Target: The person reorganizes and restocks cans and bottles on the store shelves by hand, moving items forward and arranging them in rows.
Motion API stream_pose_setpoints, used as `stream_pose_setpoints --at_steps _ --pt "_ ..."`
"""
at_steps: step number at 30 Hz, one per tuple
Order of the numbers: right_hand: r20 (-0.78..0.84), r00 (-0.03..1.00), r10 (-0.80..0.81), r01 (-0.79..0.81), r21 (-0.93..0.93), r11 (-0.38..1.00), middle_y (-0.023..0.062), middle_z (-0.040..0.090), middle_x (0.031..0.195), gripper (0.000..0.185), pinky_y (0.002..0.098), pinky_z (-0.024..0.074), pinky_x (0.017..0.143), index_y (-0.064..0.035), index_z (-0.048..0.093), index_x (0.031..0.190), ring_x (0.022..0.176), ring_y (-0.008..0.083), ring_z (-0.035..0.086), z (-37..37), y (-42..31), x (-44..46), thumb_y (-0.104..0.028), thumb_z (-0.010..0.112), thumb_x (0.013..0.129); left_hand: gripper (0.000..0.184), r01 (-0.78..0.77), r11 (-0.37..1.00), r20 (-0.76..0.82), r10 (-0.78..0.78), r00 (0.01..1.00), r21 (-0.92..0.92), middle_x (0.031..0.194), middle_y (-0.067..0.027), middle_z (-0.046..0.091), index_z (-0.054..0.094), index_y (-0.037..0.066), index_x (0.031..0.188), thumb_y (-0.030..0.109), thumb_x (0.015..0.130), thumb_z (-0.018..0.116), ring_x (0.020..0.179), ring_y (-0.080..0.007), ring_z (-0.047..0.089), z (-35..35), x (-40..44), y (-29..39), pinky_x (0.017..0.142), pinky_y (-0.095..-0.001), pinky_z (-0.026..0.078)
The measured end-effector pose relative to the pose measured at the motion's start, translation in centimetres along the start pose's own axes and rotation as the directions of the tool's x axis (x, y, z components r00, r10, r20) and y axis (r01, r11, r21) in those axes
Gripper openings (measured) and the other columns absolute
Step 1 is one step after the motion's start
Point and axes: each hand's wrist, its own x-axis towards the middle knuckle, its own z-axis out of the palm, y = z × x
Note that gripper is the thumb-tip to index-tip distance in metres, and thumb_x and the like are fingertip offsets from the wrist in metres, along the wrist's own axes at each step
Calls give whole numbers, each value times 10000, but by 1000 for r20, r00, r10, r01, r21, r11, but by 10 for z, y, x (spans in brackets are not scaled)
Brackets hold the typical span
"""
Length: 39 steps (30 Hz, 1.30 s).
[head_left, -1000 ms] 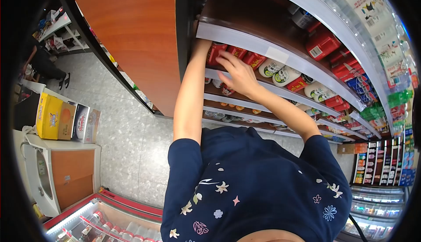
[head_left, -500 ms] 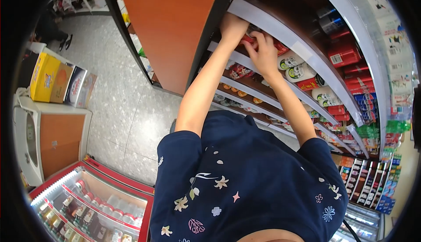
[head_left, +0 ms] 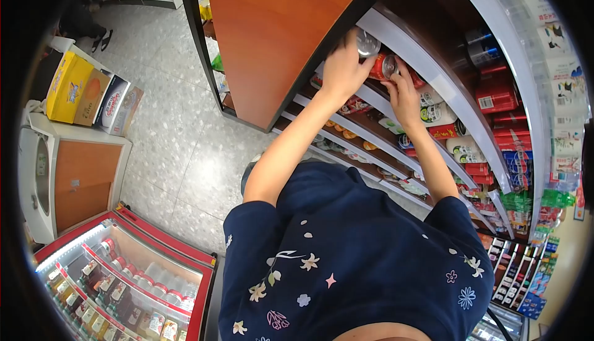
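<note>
My left hand [head_left: 344, 69] is at the near end of a shelf, fingers wrapped round a can [head_left: 367, 43] whose silver lid faces me. Just right of it, my right hand [head_left: 405, 98] has its thumb and fingers closed on a red can [head_left: 388, 65], also lid outward. White bottles with green-and-black labels [head_left: 437, 114] lie on the same shelf, beyond my right hand. The side of the left can is mostly hidden by my fingers.
A brown panel [head_left: 272, 38] closes the shelf's left side. Red packs [head_left: 497, 95] sit on the shelf above. Behind on the left are a yellow carton [head_left: 65, 90] and a red-framed glass cooler [head_left: 158, 245] with bottles.
My left hand has come out from deep in the shelf and now holds a can with its lid showing. My right hand has shifted right, and the red can's lid now shows.
</note>
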Motion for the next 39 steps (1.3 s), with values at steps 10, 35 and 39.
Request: stream_pose_setpoints --at_steps 10,35,39 --pt "11 993 114 -114 16 993 193 633 1128 286 472 536 688 -63 548 1106 929 400 631 15 3 13 -219 657 893 686 -261 954 -93 250 964 -144 1069 -154 652 581 -2 1185 161 576 853 980 -306 637 -55 -47 36 858 -367 522" --pt "-197 980 -30 87 286 954 83 710 994 156 317 555 637 -52 651 877 775 227 696 -69 -32 -16 -39 728 742 351 -155 918 135 217 967 -366 932 -122 698 653 -36 1025 176 764 755 857 -233 660 29 142 141 766 -334 512" --pt "-329 940 -96 150 142 978 93 712 987 164 319 556 671 -47 662 906 793 231 697 -107 -23 15 -42 728 756 362 -473 823 177 439 881 313 972 -177 683 652 13 1045 282 808 697 899 -354 647 60 175 96 789 -415 508"
